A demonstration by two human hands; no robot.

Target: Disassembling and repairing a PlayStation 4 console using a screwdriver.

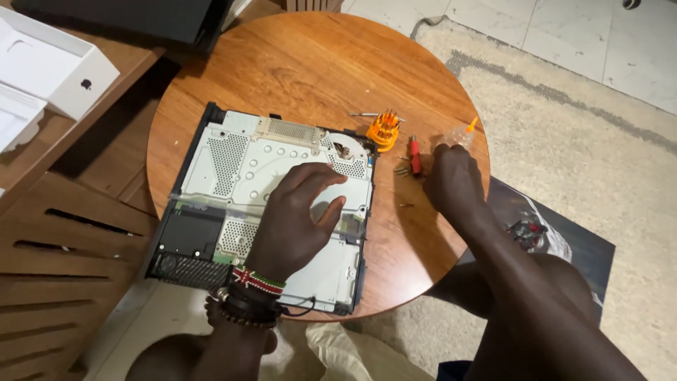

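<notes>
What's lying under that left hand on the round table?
The left hand rests flat on the pale metal plate of an opened black device, on the round wooden table. The palm covers the plate beneath it, so that part cannot be seen.

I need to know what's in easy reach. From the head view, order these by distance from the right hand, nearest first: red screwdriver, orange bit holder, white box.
1. Red screwdriver: on the round table just left of the right hand.
2. Orange bit holder: farther left and up the table.
3. White box: far left, on the wooden cabinet.
</notes>
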